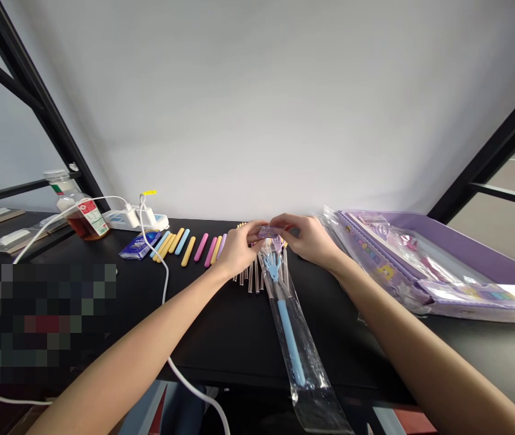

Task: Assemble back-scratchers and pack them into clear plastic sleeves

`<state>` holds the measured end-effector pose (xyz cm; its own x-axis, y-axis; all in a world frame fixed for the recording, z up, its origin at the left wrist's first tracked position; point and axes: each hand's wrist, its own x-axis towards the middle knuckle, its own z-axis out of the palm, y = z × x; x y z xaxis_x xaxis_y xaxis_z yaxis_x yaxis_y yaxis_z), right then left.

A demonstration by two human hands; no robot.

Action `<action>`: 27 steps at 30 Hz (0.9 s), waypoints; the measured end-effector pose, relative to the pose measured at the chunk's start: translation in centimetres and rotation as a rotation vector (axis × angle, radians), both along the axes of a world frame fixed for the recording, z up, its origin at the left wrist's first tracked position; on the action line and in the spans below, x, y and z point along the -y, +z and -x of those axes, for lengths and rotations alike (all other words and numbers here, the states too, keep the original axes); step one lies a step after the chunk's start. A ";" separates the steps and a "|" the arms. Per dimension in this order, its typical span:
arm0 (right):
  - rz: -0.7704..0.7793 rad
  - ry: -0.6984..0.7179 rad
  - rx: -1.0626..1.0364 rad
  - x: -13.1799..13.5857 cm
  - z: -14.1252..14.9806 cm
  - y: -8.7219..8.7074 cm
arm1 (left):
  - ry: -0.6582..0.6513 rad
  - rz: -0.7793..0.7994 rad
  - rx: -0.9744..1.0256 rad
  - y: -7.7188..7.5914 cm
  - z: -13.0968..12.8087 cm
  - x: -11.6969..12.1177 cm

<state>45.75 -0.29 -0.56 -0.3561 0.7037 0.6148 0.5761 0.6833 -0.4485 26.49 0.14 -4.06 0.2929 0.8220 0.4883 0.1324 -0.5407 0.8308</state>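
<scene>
My left hand [238, 248] and my right hand [310, 240] meet at the far middle of the black table [221, 326]. Both pinch a small purple printed card [269, 231] at the top of a long clear plastic sleeve [300, 350]. Inside the sleeve lies a blue stick with a hand-shaped tip [285, 314]. The sleeve runs toward me and hangs over the table's near edge. Under my hands lie several more clear sleeves [251, 279].
A row of pastel sticks [189, 246] lies left of my hands, beside a blue packet [138, 245]. A white cable [165, 284] crosses the table from a power strip [133, 216]. A bottle [78, 208] stands far left. A purple tray of packaged goods [421, 260] sits right.
</scene>
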 end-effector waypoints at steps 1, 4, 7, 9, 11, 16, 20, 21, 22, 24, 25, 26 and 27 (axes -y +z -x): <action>-0.016 -0.010 0.010 0.0 0.0 -0.1 | 0.000 -0.003 0.003 0.0 0.0 0.0; -0.057 -0.011 0.021 0.0 -0.1 -0.3 | -0.002 0.003 0.005 0.1 0.0 0.2; -0.089 0.016 0.006 0.0 0.0 -0.4 | 0.006 0.023 0.008 0.3 -0.1 0.3; -0.107 0.017 -0.004 0.0 0.0 -0.6 | 0.010 0.034 0.018 0.5 -0.2 0.4; -0.134 0.004 0.011 0.1 0.1 -0.7 | 0.009 0.043 0.026 0.6 -0.3 0.5; -0.252 -0.038 0.121 0.3 0.2 -1.4 | 0.020 0.054 0.025 0.8 -0.2 0.6; -0.250 -0.067 0.172 0.6 0.2 -1.5 | 0.025 0.047 0.026 0.7 -0.1 0.4; -0.248 -0.065 0.186 0.7 0.2 -1.5 | 0.021 0.048 0.034 0.7 0.0 0.3; -0.254 -0.059 0.204 0.8 0.2 -1.5 | 0.018 0.049 0.044 0.7 0.0 0.3; -0.288 -0.048 0.261 1.1 0.2 -1.4 | 0.011 0.053 0.065 0.5 0.1 0.1; -0.311 -0.051 0.298 1.2 0.2 -1.4 | 0.005 0.055 0.073 0.5 0.1 0.0; -0.333 -0.058 0.338 1.3 0.2 -1.3 | -0.001 0.057 0.078 0.4 0.1 -0.1; -0.350 -0.069 0.375 1.4 0.3 -1.3 | -0.008 0.060 0.082 0.3 0.1 -0.2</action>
